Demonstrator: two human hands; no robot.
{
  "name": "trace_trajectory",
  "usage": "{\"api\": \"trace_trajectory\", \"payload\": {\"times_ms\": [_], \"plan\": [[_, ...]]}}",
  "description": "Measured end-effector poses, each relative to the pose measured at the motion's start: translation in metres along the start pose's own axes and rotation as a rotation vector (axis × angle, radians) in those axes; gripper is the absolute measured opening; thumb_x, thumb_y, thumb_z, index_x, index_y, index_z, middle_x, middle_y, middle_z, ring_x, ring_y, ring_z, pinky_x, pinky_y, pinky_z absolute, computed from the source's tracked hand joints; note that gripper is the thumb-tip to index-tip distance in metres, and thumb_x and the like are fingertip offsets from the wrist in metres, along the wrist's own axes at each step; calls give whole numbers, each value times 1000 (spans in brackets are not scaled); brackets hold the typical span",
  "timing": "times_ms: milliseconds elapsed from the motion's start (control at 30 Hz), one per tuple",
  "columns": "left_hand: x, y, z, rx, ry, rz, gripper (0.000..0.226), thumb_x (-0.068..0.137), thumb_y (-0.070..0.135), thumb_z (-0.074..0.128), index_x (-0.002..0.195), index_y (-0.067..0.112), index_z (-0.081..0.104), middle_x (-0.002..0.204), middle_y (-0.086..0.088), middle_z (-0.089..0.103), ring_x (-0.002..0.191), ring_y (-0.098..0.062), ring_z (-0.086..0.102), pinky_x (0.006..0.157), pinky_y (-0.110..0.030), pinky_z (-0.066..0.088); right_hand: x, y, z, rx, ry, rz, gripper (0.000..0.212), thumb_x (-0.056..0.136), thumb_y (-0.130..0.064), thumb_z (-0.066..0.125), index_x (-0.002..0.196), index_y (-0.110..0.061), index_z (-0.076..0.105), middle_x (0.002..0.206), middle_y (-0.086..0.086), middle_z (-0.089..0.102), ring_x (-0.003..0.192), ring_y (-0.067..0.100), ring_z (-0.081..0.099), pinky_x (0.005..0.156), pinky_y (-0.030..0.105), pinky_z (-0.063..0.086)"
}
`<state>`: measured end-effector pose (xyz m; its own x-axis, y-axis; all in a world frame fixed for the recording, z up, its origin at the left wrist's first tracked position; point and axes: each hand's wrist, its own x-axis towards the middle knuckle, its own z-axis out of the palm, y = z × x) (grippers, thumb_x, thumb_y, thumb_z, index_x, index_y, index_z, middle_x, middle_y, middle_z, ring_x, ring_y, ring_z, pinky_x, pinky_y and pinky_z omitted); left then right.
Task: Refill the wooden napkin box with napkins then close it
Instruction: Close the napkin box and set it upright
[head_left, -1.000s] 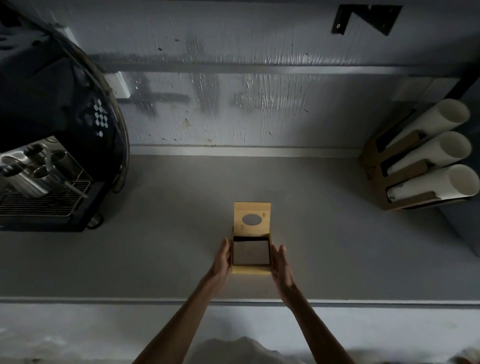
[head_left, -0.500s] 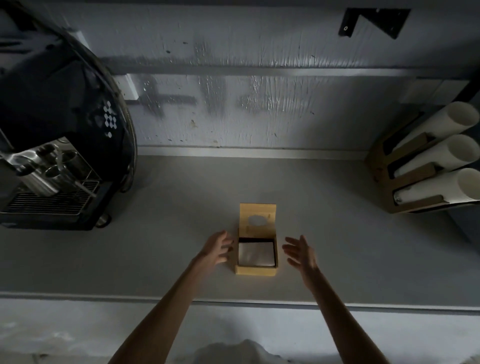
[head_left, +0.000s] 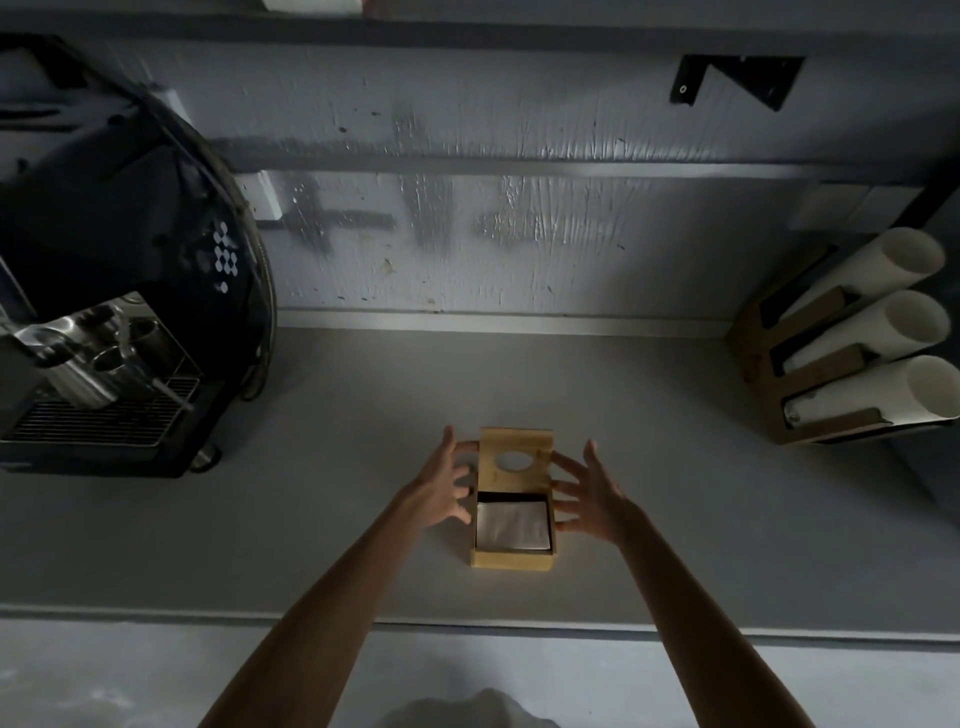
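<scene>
Your two hands are out over the grey counter (head_left: 675, 467), and the wooden napkin box (head_left: 511, 558) sits right between them. Its lid (head_left: 514, 460) stands open, tipped up at the far side of the box, the oval slot (head_left: 511, 461) in it facing you. Inside, a pale stack of napkins (head_left: 513, 525) fills the compartment, lying flat just below the rim.

Your left hand (head_left: 444, 488) is spread wide, fingers fanned, holding nothing; the fingers (head_left: 465, 448) reach up beside the lid's left edge, very close to it, though I can't tell whether they touch the wood. Your right hand (head_left: 595, 493) mirrors it on the other side, palm turned inward, fingers splayed and empty, fingertips just beside the lid's right edge and the box's right wall. Contact there is also unclear.

Well off beyond your left hand, the black coffee machine (head_left: 119, 270) looms with its metal drip grate (head_left: 104, 421). Far out past your right hand, a wooden rack (head_left: 810, 374) holds three white stacks of cups (head_left: 878, 327) lying on their sides, pointing outward. Straight ahead of both hands, past the lid, is the scuffed grey wall (head_left: 467, 234).
</scene>
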<state>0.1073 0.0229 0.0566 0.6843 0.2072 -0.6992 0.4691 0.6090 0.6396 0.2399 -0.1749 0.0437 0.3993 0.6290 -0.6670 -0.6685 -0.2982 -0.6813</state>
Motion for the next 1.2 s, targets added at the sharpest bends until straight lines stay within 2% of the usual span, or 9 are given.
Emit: {"api": "trace_trajectory", "payload": {"times_ms": [100, 233, 300, 400, 500, 633, 800, 967, 1200], "plan": [[0, -7, -8, -59, -2, -7, 77, 89, 68, 36, 141, 11, 41, 158, -11, 24, 146, -39, 17, 109, -70, 15, -2, 7, -4, 3, 23, -27, 67, 88, -71, 29, 127, -24, 56, 140, 11, 51, 131, 38, 44, 106, 56, 35], [-7, -25, -7, 115, 19, 84, 12, 82, 13, 67, 83, 25, 69, 111, 2, 65, 116, -19, 54, 89, -45, 44, -6, 25, -9, -15, 14, -123, 28, 76, -27, 69, 104, -22, 70, 138, 14, 56, 114, 25, 57, 104, 50, 39], [-5, -37, -6, 122, 64, 139, 34, 83, -9, 61, 87, 25, 64, 103, 2, 65, 97, -14, 60, 83, -38, 48, -5, 34, -10, -62, -12, -190, 27, 82, -11, 66, 105, -23, 73, 135, 12, 60, 113, 22, 60, 104, 46, 44], [-8, -50, -1, 140, 144, 254, 50, 77, -24, 61, 118, 6, 56, 126, -17, 59, 111, -21, 56, 93, -39, 50, -7, 41, -6, -128, 4, -279, 51, 90, 8, 54, 134, -18, 54, 142, 12, 53, 121, 25, 57, 86, 28, 55], [-9, -53, 2, 206, 198, 331, 66, 71, -29, 63, 131, -8, 48, 133, -25, 55, 110, -21, 53, 75, -16, 55, -14, 44, -1, -132, 25, -346, 72, 87, 15, 52, 150, -6, 24, 150, 20, 39, 134, 34, 44, 93, 37, 55], [-13, -56, 4, 232, 240, 337, 69, 68, -29, 66, 131, -10, 48, 132, -28, 55, 109, -22, 54, 96, -33, 48, -22, 41, 9, -115, 62, -367, 78, 84, 24, 47, 150, -1, 14, 151, 30, 30, 141, 37, 33, 109, 50, 36], [-13, -60, 3, 240, 263, 340, 68, 66, -29, 68, 129, -12, 50, 123, -26, 60, 105, -21, 55, 78, -17, 52, -21, 40, 14, -47, 108, -351, 75, 86, 29, 38, 150, 1, 11, 152, 32, 25, 143, 38, 28, 112, 54, 29], [-13, -63, 3, 260, 302, 348, 66, 64, -27, 70, 126, -10, 53, 125, -30, 60, 105, -23, 57, 101, -43, 47, -20, 42, 13, -86, 112, -342, 75, 86, 27, 41, 150, 1, 13, 153, 29, 25, 144, 36, 28, 112, 53, 31], [-10, -64, 5, 322, 318, 364, 67, 63, -26, 71, 125, -10, 54, 124, -28, 61, 103, -21, 58, 98, -38, 47, -13, 45, 12, -68, 140, -378, 82, 82, 33, 40, 150, 1, 9, 151, 32, 26, 142, 40, 29, 103, 42, 43]]}}
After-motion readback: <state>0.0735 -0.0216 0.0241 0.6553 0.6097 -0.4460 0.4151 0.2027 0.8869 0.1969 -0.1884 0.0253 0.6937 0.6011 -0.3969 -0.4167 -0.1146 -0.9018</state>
